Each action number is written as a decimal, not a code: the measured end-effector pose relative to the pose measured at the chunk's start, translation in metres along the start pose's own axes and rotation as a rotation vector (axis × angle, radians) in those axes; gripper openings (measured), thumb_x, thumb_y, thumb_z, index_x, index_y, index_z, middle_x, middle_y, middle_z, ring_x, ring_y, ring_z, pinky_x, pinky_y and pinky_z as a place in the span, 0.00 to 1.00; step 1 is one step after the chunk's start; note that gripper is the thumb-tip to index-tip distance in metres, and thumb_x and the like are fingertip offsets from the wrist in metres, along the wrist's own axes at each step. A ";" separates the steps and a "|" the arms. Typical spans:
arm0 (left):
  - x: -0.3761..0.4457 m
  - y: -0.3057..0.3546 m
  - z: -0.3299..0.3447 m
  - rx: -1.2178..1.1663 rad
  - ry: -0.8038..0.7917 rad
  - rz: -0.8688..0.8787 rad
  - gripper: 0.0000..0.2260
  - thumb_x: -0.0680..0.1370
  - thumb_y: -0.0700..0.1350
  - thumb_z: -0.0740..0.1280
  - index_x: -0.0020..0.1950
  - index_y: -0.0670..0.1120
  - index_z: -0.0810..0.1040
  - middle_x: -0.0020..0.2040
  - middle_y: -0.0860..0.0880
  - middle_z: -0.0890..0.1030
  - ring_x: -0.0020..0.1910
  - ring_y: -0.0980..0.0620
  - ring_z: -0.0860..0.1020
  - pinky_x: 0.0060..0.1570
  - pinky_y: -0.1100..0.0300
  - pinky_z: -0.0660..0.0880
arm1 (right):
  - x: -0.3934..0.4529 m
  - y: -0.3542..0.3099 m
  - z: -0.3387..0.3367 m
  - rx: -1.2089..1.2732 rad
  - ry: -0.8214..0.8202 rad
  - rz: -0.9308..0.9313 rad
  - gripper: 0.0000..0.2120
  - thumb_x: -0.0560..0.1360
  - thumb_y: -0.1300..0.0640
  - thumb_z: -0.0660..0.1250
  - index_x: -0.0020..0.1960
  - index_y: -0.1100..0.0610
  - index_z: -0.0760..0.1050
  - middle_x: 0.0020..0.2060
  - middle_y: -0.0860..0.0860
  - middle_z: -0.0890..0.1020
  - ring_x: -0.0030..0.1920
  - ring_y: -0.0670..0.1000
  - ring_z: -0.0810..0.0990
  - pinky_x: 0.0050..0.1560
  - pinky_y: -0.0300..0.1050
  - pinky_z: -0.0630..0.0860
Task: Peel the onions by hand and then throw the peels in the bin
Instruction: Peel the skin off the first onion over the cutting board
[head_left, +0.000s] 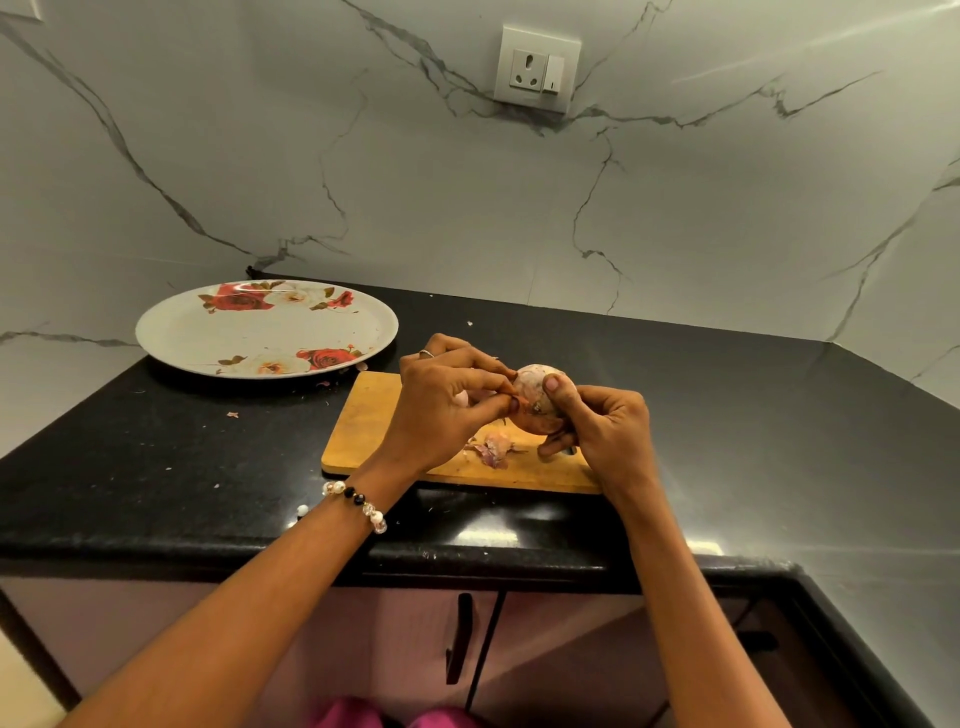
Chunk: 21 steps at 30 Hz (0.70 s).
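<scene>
A person's right hand (605, 423) cradles an onion (543, 397) above a wooden cutting board (363, 421), thumb pressed on top to steady it, while the left hand (447, 402), at the onion's 9 o'clock, pinches what appears to be a strip of skin. Loose peels (491, 447) lie on the board at the onion's 7 o'clock; no bin is visible.

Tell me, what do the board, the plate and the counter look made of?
Board: wood, matte, with visible grain and a honey colour. Plate: glossy white with printed roses; melamine or glazed ceramic, I cannot tell which. Counter: polished black stone, probably granite, judging by the speckle and mirror-like glare.
</scene>
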<state>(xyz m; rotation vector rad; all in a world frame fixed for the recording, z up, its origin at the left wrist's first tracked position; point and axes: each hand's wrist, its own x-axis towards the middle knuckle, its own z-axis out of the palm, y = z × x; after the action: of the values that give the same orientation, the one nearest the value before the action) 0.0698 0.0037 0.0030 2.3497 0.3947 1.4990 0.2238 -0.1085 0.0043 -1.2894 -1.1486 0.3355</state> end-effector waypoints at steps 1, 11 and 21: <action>0.000 0.001 0.000 -0.004 -0.011 -0.009 0.13 0.70 0.55 0.71 0.47 0.49 0.85 0.47 0.60 0.80 0.53 0.55 0.73 0.47 0.43 0.74 | 0.000 0.000 0.000 -0.003 0.009 -0.004 0.19 0.71 0.45 0.70 0.44 0.63 0.83 0.34 0.57 0.85 0.27 0.58 0.83 0.23 0.40 0.74; -0.002 0.008 -0.001 -0.002 -0.104 -0.136 0.08 0.66 0.56 0.70 0.40 0.54 0.84 0.52 0.66 0.74 0.60 0.55 0.66 0.54 0.40 0.68 | -0.002 0.001 0.000 -0.100 0.082 -0.084 0.16 0.72 0.48 0.70 0.45 0.62 0.83 0.35 0.54 0.85 0.29 0.53 0.84 0.23 0.43 0.77; -0.002 0.009 -0.004 -0.085 -0.098 -0.229 0.06 0.68 0.53 0.71 0.39 0.52 0.83 0.53 0.63 0.74 0.61 0.53 0.67 0.57 0.41 0.69 | -0.004 0.001 -0.001 -0.266 0.129 -0.192 0.10 0.73 0.51 0.72 0.46 0.59 0.82 0.35 0.52 0.85 0.30 0.44 0.84 0.26 0.37 0.77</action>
<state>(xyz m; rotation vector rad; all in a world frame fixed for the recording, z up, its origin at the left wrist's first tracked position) 0.0661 -0.0050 0.0070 2.2161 0.5438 1.2656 0.2234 -0.1115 0.0015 -1.3950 -1.2237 -0.0442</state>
